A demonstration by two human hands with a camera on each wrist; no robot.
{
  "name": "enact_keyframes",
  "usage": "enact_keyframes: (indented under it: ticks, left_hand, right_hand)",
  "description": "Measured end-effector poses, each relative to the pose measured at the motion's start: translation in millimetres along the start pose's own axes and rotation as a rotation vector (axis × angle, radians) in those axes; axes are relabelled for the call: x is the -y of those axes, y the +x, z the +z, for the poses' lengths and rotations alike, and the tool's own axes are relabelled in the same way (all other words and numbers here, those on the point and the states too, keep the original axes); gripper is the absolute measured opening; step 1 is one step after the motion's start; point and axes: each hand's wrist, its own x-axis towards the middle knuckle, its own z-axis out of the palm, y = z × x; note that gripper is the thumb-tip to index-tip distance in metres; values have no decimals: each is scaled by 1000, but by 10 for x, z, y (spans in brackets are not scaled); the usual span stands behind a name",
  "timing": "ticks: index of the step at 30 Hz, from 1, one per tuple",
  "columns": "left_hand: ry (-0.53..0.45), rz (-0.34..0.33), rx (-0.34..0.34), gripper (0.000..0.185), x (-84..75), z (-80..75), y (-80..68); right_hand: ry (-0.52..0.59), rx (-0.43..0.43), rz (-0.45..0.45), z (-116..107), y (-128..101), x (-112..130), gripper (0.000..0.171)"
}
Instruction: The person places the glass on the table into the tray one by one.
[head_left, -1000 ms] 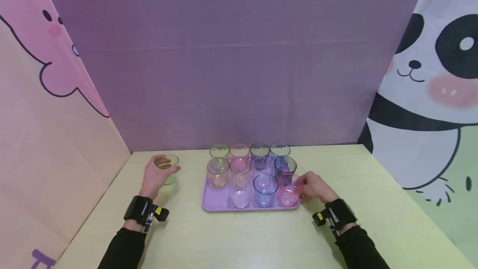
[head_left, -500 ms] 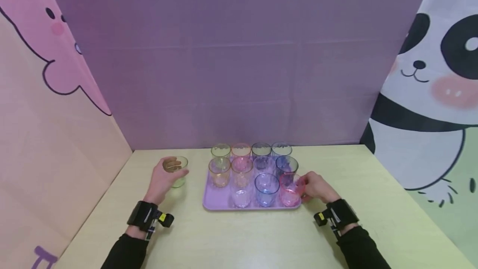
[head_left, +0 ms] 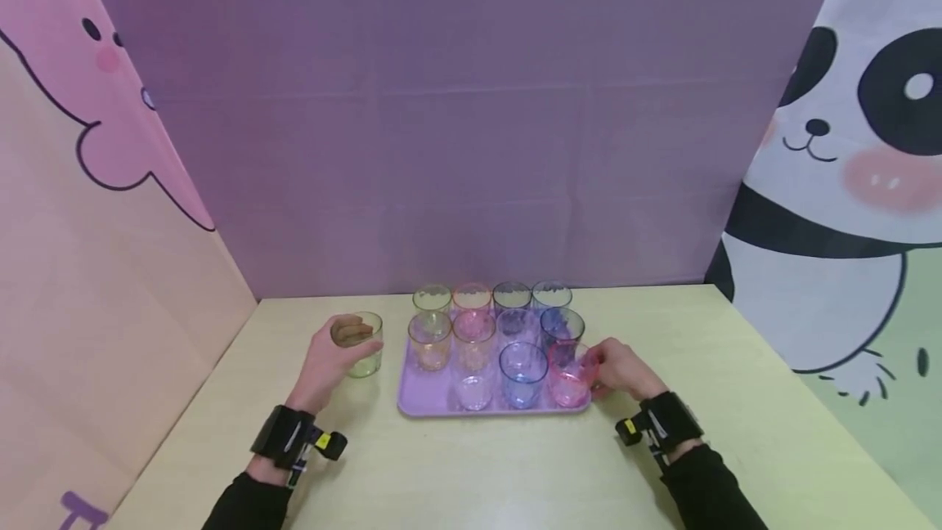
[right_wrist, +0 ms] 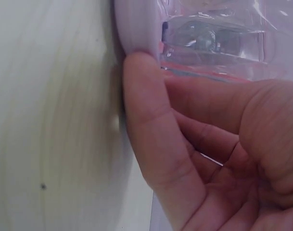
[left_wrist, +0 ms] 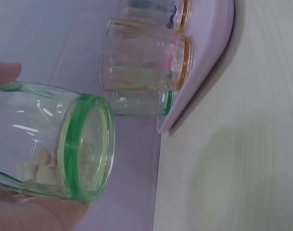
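A pale green drinking glass (head_left: 368, 363) is held upright by my left hand (head_left: 326, 362), beside the left edge of a purple tray (head_left: 427, 399). In the left wrist view the glass's thick green base (left_wrist: 78, 149) shows, with fingertips seen through its wall. The thumb lies on the near side and the fingers wrap the far side. At the tray's front right corner, my right hand (head_left: 624, 370) grips the rim, beside a pink glass (head_left: 568, 387). One finger (right_wrist: 148, 106) presses the tray's outer edge (right_wrist: 139, 26) in the right wrist view.
Several coloured glasses stand in rows on the tray, among them a blue glass (head_left: 523, 387), a clear glass (head_left: 474, 393) and an amber glass (head_left: 431, 350). The front left corner of the tray is bare. A purple backdrop (head_left: 471, 145) rises behind the pale table (head_left: 456, 473).
My left hand has moved right and slightly nearer with the green glass, toward the tray. The right hand and the glasses on the tray have stayed in place.
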Motion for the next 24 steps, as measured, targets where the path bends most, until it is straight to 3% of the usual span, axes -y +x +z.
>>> enact_keyframes:
  ticks: [6,11,16,20,24]
  left_hand:
    - [-62,7,94,74,-66,82,-68]
    - [-54,9,145,73,-85,121,-86]
    - [46,22,167,68,-80,178,-103]
    - [134,70,192,62,-89,228,-136]
    - [250,118,191,66,-85,281,-163]
  right_hand:
    - [-8,-10,0,10,11,-6,30]
    - [-5,0,0,5,21,-11,31]
    - [27,29,-39,-13,10,-18,27]
    - [24,57,-75,-24,4,-24,25]
    - [35,41,-35,-15,25,-33,26]
